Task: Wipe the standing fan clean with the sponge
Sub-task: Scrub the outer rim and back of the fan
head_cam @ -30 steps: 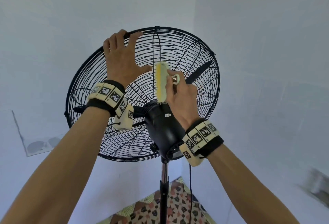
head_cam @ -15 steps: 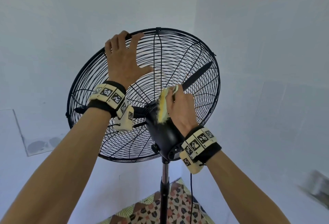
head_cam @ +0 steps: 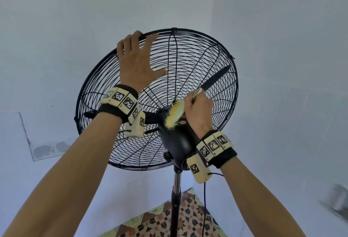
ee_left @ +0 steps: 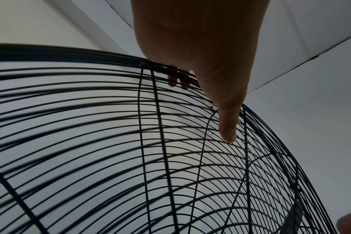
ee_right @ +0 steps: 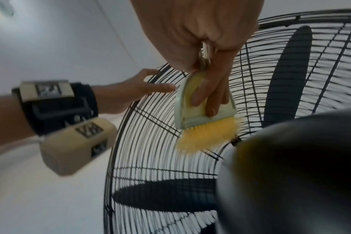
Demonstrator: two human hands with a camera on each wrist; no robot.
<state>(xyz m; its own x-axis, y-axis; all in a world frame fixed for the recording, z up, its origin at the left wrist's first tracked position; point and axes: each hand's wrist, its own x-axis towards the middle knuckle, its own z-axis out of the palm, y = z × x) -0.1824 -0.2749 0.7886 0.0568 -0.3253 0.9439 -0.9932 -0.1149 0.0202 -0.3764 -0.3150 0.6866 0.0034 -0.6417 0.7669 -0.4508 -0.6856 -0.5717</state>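
The left hand (head_cam: 136,63) rests on the upper rim of the fan (head_cam: 190,63), fingers (ee_left: 172,79) hooked over the cage wires, thumb spread. The right hand (head_cam: 198,111) grips the brush (ee_right: 204,114) by its pale handle, fingers curled round it, yellow bristles touching the black motor housing (head_cam: 177,140) behind the cage.

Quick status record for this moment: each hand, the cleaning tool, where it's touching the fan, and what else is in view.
left hand: fingers hooked over the top rim of the fan guard, thumb spread across the wires
right hand: grips the brush handle
tool: yellow-bristled brush in a pale holder, not a plain sponge
contact: bristles on top of the black motor housing, behind the guard
fan blades: dark, visible through the guard
fan pole: upright
floor: patterned mat under the stand
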